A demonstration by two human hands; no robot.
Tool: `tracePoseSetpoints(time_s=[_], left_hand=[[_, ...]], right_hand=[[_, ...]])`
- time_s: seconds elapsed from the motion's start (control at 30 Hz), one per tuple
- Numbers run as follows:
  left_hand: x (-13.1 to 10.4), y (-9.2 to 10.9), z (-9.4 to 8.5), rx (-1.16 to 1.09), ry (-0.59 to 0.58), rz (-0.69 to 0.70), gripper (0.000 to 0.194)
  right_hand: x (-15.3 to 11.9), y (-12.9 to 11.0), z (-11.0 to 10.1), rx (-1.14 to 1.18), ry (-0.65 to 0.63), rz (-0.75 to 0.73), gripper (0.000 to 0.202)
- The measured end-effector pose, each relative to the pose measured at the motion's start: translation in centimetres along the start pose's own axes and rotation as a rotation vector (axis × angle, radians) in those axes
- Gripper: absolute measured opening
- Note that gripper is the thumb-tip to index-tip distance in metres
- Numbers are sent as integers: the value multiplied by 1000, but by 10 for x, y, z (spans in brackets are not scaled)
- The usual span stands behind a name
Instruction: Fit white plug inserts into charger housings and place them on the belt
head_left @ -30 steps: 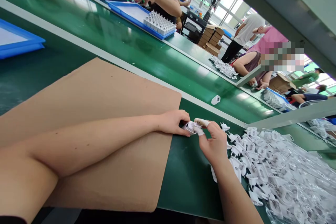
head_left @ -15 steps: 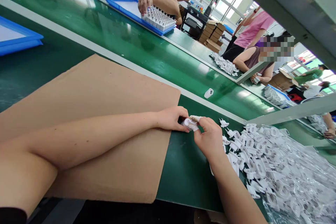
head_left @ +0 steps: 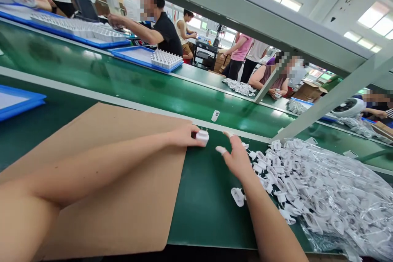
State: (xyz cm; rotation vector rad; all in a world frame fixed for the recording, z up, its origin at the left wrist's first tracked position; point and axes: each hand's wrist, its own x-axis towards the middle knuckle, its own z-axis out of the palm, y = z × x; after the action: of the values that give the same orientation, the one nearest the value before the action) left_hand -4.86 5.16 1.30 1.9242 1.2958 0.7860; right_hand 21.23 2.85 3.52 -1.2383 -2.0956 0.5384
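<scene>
My left hand (head_left: 184, 135) is closed on a white plug adapter (head_left: 202, 137), gripped between thumb and fingers, its metal pins pointing up. It is just past the right edge of the brown cardboard sheet (head_left: 123, 172). To the right, my right hand (head_left: 237, 154) is open and apart from the adapter, with white covers on the thumb tip and a fingertip. A single white plug part (head_left: 238, 197) lies beside my right wrist. Farther right is a heap of white plug parts (head_left: 288, 180), partly under clear plastic.
Beyond the pale rail, one white casing (head_left: 215, 115) sits on the green conveyor belt (head_left: 138, 92). A blue tray (head_left: 18, 100) is at the left edge. Slanted metal frame bars (head_left: 331, 94) cross on the right. Co-workers sit opposite, near a blue tray (head_left: 132, 54) of white pieces.
My right hand has let go of the white adapter and opened away from it. My left hand keeps the adapter, its pins now visible. The camera view has tilted up.
</scene>
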Motion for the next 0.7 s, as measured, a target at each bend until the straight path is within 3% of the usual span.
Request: tracePoseSetpoints(time_s=[0.07,0.13,0.2,0.33,0.43,0.5,0.53,0.6,0.7], left_hand=[[24,-13,-14,84,192,-112,42],[49,-29,-29,178,375,-236,38],[70,-43,-44,237,482,-329,34],[93,-55,-60,278,523,-444,35],[95,-49,-53,343,626,-502,59],[93,-41,-41,449,760,-372,74],[94,-38,-35,507,772,-253,78],[98,-32,-26,586,586,-48,80],[110,-29,-24,578,165,-18,75]], right_hand=[[6,19,-18,-285,62,46,43],[10,33,-30,-491,33,170,39],[12,42,-36,-568,-17,263,34],[14,48,-38,-507,-35,304,24],[17,49,-36,-413,-20,307,32],[19,45,-34,-261,-13,311,38],[20,42,-33,-103,-15,324,40],[20,32,-33,341,-49,362,41],[18,14,-37,916,-167,422,39]])
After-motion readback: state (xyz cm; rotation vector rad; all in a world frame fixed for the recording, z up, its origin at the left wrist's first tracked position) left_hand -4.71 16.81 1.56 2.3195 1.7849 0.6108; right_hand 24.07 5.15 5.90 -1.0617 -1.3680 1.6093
